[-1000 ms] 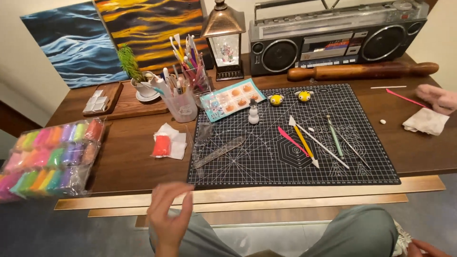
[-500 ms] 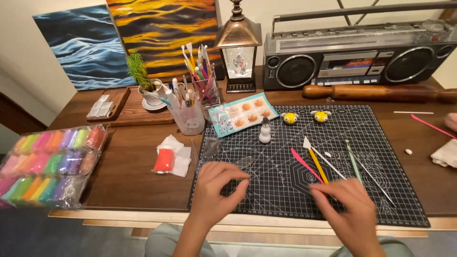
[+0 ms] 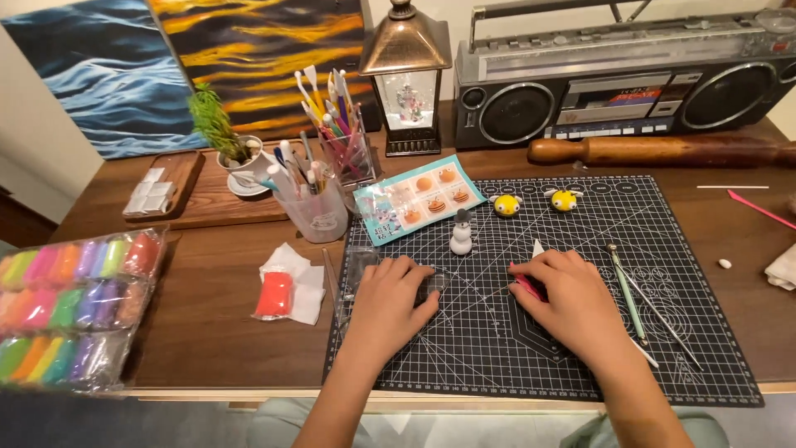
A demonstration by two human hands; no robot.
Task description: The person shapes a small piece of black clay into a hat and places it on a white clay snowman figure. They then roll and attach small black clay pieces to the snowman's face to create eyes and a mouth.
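Resting under right hand: pink modelling tool (image 3: 526, 286), only its near end showing past the thumb side, remainder hidden beneath the palm.
Long axis: running roughly left to right across the black cutting mat (image 3: 580, 365), pointed toward the left hand; tip just short of the mat's middle.
Right hand (image 3: 572, 303): fingers curled down over the tool, knuckles up, pressed flat to the mat; closed loosely, whether truly pinching the tool cannot be told.
Left hand (image 3: 388, 303): palm down, fingers spread over a clear plastic piece (image 3: 431, 286) at the mat's left part; touching it, not visibly gripping.
Nearer hand: right, already on the tool; left well apart from it, across a bare stretch of mat.
Just right of right hand: green-tipped tool (image 3: 626, 290) and a thin metal one (image 3: 663, 319), lying lengthwise, away-to-near, beside but apart from the knuckles.
Beyond the grip: small white snowman figure (image 3: 461, 232) upright between the hands, farther out; two yellow figures (image 3: 507, 204) behind it.
Left of left hand: orange clay block (image 3: 274, 294) on white wrapping, off the mat.
Far left: packets of coloured clay (image 3: 75, 307) at the table's edge.
Back of table: cup of tools (image 3: 319, 207), lantern (image 3: 406, 79), rolling pin (image 3: 663, 151), radio (image 3: 622, 75).
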